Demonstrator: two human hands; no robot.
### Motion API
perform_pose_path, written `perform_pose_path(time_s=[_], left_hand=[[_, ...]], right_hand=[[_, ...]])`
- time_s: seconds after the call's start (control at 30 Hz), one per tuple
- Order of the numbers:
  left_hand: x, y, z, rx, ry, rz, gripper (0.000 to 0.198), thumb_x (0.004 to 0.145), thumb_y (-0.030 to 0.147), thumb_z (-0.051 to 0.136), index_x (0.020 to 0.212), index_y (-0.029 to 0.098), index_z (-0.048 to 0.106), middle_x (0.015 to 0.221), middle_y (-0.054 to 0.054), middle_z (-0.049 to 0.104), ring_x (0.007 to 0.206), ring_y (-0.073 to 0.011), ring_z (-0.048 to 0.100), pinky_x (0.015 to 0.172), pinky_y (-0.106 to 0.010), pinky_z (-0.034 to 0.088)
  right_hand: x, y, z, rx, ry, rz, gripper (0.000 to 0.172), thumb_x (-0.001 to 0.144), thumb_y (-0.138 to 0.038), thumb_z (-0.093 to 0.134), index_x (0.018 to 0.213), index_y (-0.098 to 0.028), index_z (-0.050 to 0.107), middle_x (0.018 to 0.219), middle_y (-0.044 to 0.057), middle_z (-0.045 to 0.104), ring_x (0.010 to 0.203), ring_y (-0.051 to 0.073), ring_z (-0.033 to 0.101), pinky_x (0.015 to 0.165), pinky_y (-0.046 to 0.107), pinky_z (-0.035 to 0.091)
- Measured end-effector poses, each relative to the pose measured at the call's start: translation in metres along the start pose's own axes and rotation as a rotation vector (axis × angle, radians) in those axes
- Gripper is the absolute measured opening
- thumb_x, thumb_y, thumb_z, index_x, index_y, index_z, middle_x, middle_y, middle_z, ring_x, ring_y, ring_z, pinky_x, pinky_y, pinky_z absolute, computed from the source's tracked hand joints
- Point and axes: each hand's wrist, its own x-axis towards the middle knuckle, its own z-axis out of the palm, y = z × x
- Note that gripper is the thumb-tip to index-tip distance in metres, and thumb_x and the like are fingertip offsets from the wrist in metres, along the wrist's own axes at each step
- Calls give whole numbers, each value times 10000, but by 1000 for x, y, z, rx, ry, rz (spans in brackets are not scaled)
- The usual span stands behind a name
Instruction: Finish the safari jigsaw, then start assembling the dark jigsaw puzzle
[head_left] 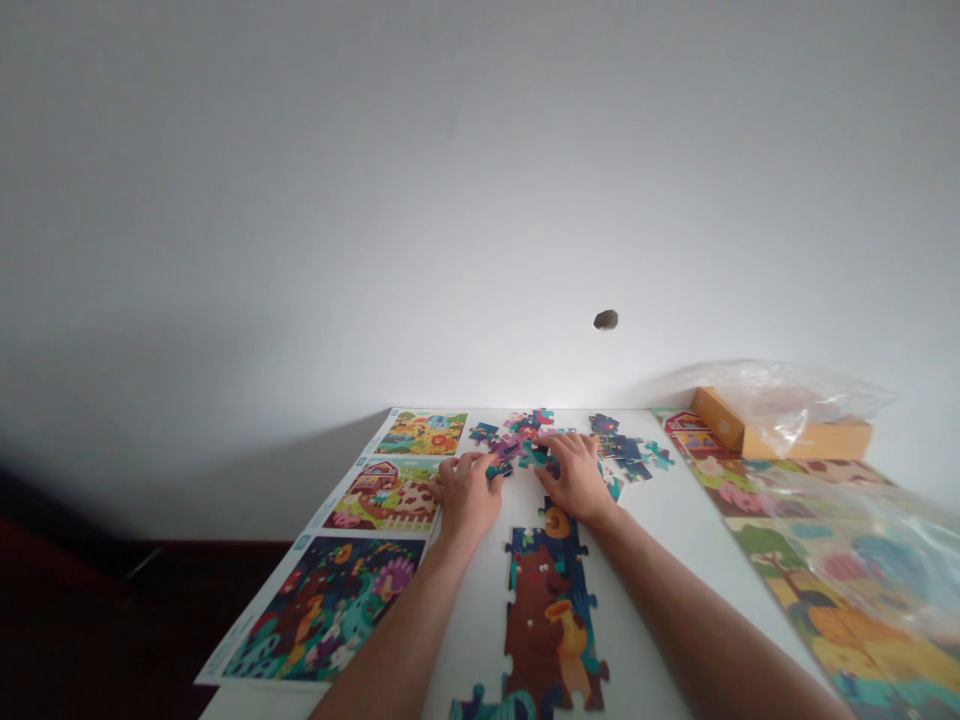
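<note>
- The left hand (pixel 466 494) and right hand (pixel 576 477) are apart, palms down, with only a narrow gap between them. Their fingertips rest on or just beside the loose jigsaw pieces (pixel 521 450), though whether either hand pinches a piece cannot be told.
- The pile of pieces lies in a jumble just ahead of and between the hands.
- A smaller scatter of blue and teal pieces (pixel 626 450) lies just right of the right hand.
- An assembled jigsaw section (pixel 551 620) showing a brown bear runs toward the person, between the forearms.
- Three printed picture sheets (pixel 322 608) lie in a column left of the left hand; their small edge labels are too small to read.
- A large illustrated puzzle poster (pixel 825 580) lies at the far right, partly under a clear plastic bag (pixel 795 400).
- An orange cardboard box (pixel 780 430) sits at the far right corner.
- The white table (pixel 645 590) stands against a plain white wall (pixel 450 200), which has a small dark mark (pixel 605 320).
</note>
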Motion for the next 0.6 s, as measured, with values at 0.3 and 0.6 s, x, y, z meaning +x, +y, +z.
perform_pose_path(time_s=[0.3,0.6], left_hand=[[-2,3,-6,24,20,-44,305,854,271,636,1141,304,734,1214,-100,642,1166,-352,501,951,-506,382],[-2,1,0,7,8,35,328,847,278,634,1152,337,739,1363,-45,626,1238,-369,456,998,-550,359]], right_hand=[[0,10,7,-198,94,315,274,860,-281,642,1129,-241,678,1122,102,707,1130,316,547,1088,560,187],[0,8,7,-108,-30,206,276,860,-349,676,1117,-251,693,1145,87,713,1132,301,582,1078,526,258]])
